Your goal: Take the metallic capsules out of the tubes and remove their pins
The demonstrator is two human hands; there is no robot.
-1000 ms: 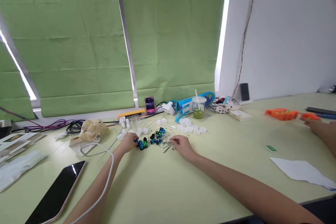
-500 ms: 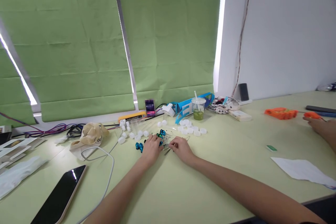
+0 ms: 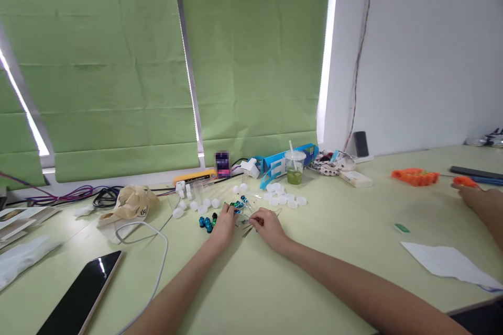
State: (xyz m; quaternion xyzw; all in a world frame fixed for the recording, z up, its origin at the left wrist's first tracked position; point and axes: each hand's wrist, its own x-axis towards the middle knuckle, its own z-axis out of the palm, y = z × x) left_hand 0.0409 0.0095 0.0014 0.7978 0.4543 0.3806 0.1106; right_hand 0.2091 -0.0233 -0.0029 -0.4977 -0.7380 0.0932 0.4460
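At the left, a dark phone [image 3: 82, 293] lying flat on the pale green table [image 3: 326, 256]. Next, a white cable [image 3: 167, 251] looping past a beige cloth bag [image 3: 129, 207] and running down close to the left forearm; could snag on a sideways sweep of that arm and drag towards the small parts. Farther right, white caps [image 3: 178, 213] near the clear tube [image 3: 198, 192].

Just left of the fingers, glossy blue pieces [image 3: 203, 222], with green and black ones mixed in. Seem rounded, so might roll away from a careless nudge. Then the left hand [image 3: 222, 227], palm down over the cluster, fingers bent and narrow; touching or nearly touching pieces there. Cannot tell of any grip, with the fingertips partly hidden.

Between the two hands, thin metal pieces [image 3: 247, 232], crossed and loose on the table. Could tangle, slip or scatter from a pull on just one end. Right beside them, the right hand [image 3: 270, 227], thumb and forefinger drawn nearly together; too small to tell for certain about anything pinched between.

Beyond, more white caps [image 3: 301, 200], and behind them a lidded cup [image 3: 294, 167] of green drink with a straw. Could tip and spill towards the parts from a forward knock. At far right, an orange holder [image 3: 415, 177] and a co-worker's hand [image 3: 477, 199], well apart from both others.
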